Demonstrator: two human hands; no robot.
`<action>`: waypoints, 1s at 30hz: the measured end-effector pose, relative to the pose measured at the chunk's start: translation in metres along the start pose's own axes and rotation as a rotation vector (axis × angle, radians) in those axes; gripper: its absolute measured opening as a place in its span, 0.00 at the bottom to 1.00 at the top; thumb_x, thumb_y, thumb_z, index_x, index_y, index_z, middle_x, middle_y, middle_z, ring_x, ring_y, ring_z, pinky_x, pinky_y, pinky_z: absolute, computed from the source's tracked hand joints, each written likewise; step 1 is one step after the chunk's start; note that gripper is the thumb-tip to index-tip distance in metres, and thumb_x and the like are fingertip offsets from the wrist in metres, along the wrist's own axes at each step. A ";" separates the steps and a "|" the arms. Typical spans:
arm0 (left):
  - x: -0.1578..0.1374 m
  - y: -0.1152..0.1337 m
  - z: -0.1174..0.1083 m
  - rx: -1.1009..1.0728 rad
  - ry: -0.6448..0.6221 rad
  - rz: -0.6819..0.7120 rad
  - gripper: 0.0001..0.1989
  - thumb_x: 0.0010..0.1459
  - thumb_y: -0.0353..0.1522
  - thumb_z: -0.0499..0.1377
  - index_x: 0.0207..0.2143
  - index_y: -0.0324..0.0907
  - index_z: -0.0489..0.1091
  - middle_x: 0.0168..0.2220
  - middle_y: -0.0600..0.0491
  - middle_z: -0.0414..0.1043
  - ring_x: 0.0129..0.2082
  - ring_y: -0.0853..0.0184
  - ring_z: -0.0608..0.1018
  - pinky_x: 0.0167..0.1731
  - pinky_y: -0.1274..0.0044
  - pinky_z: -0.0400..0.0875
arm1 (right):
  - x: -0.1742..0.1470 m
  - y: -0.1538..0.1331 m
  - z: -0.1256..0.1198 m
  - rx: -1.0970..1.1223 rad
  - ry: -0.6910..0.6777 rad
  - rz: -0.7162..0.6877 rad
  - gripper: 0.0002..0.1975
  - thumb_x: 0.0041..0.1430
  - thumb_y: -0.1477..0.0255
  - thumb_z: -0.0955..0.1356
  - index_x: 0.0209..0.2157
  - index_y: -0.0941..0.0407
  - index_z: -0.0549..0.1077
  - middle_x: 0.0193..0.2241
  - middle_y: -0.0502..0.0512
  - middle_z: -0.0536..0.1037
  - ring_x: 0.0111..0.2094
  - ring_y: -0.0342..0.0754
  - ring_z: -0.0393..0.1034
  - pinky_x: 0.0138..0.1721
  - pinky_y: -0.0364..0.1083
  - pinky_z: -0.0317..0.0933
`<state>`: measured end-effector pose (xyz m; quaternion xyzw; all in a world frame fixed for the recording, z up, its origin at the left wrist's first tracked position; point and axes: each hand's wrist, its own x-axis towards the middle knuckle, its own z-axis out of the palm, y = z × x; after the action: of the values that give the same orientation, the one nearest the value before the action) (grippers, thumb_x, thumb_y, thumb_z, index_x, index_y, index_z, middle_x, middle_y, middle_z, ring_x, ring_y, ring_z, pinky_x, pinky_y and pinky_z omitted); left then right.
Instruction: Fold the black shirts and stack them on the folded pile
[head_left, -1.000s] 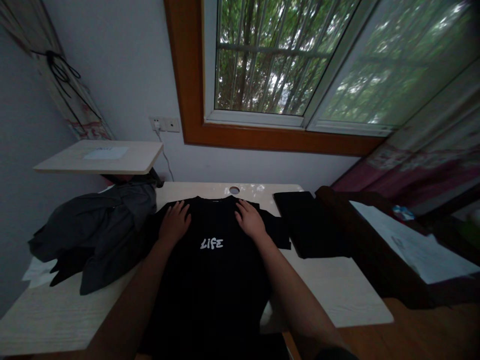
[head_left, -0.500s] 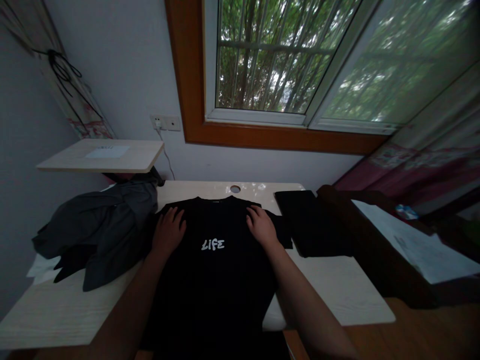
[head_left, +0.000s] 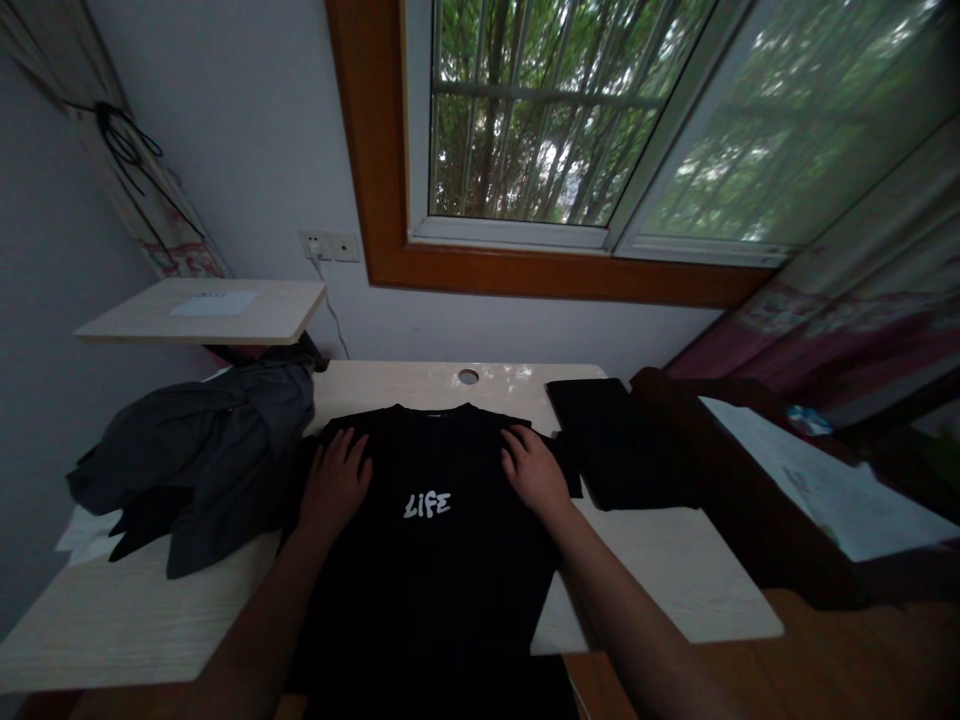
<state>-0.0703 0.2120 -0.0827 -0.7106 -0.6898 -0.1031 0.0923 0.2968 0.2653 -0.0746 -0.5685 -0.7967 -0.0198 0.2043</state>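
A black T-shirt (head_left: 435, 570) with white lettering on its chest lies spread on the pale wooden table (head_left: 660, 580), collar toward the window. Its lower end reaches past the near table edge. My left hand (head_left: 337, 480) rests flat near the left shoulder of the shirt, fingers spread and pointing away from me. On the opposite shoulder lies my right hand (head_left: 534, 468), palm down with its fingers apart. Neither hand grips the cloth.
Dark grey and black clothes (head_left: 202, 450) are heaped at the left, below a raised wooden shelf (head_left: 277, 305). Folded black cloth (head_left: 622, 450) lies right of the shirt. Further right stands a dark brown piece of furniture (head_left: 780, 540) with a pale sheet (head_left: 817, 480) on it.
The shirt's collar has shifted slightly toward me. Both hands have come a little nearer, and my right hand has also moved slightly to the right.
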 end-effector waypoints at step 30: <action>0.084 0.004 0.008 0.055 -0.014 -0.118 0.25 0.65 0.37 0.50 0.61 0.38 0.67 0.65 0.38 0.62 0.68 0.50 0.59 0.67 0.51 0.47 | 0.084 -0.050 0.035 -0.038 -0.070 -0.037 0.25 0.70 0.63 0.61 0.61 0.61 0.68 0.64 0.65 0.66 0.66 0.59 0.56 0.68 0.57 0.45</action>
<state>-0.0638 0.2945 -0.0676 -0.6665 -0.7338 -0.0843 0.1007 0.2177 0.3324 -0.0677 -0.5577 -0.8132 -0.0190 0.1652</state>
